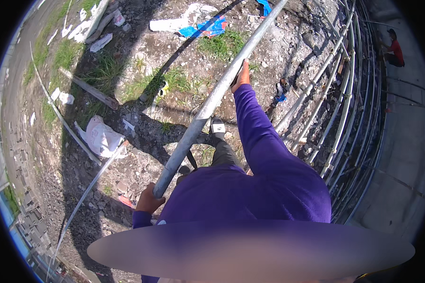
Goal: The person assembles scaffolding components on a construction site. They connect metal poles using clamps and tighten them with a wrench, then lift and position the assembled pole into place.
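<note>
A long grey metal pipe (196, 123) slants across my body, from low left to far right, held up off the ground. My left hand (149, 202) is closed on its near end, with the thumb along the pipe's side. My right arm stretches forward, and my right hand (242, 78) wraps the pipe farther up; most of its fingers are hidden behind the metal. The pipe's far end runs out of view at the top.
Several long pale poles (344, 101) lie stacked along my right. Thin poles (87, 198) and a plank (89, 88) lie at left on rubble, near a white sack (101, 137). Blue and white scraps (208, 27) lie ahead. A person in red (395, 48) is at far right.
</note>
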Demonstrator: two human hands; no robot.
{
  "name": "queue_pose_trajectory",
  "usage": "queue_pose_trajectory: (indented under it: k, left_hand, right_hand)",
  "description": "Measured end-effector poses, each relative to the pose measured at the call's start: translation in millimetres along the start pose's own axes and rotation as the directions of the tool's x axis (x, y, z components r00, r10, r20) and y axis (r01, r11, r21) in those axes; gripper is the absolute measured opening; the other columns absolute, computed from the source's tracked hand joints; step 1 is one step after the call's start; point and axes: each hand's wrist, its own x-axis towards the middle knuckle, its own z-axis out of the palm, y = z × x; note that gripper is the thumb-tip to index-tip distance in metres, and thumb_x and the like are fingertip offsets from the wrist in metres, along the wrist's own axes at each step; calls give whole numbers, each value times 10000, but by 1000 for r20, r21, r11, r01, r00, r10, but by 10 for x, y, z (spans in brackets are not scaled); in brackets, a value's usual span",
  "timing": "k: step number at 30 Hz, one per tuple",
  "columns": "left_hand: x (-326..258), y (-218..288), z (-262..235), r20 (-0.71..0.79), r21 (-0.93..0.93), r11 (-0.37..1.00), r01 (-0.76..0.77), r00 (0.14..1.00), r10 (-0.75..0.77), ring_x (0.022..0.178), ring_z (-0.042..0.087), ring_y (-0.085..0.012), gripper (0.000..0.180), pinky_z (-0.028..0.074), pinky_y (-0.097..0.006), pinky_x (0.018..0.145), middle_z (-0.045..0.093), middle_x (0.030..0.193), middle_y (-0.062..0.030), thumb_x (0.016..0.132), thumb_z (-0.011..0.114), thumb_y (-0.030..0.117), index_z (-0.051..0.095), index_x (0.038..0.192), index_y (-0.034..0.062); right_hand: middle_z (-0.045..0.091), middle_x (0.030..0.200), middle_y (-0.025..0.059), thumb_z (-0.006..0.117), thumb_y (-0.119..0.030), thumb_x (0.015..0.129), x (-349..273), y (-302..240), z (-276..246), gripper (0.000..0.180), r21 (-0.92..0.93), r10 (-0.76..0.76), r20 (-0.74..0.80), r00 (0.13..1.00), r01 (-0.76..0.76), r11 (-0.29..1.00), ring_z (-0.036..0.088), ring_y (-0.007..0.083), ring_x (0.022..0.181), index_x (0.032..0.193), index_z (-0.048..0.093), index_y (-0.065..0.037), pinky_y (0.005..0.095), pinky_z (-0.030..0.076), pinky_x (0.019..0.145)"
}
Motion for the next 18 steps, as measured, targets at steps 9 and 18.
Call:
queue_pose_trajectory:
  k: [9, 18]
  left_hand:
    - [-239, 274, 360, -418, 174, 972, 159, 905, -74, 835, 681, -392, 373, 525, -504, 733, 681, 855, -177, 742, 796, 238, 595, 1008, 72]
    - [-519, -760, 697, -444, 195, 976, 96, 896, 0, 800, 667, -352, 397, 491, -475, 756, 679, 842, -137, 687, 800, 309, 621, 967, 91]
  right_hand:
    - [598, 881, 109, 743, -344, 898, 254, -312, -66, 370, 93, 207, 201, 957, -229, 969, 619, 267, 768, 1015, 548, -52, 467, 584, 701]
    - [588, 849, 125, 734, -307, 846, -304, 338, -230, 303, -11, 260, 0, 966, -260, 965, 614, 304, 772, 1003, 523, -156, 473, 562, 737]
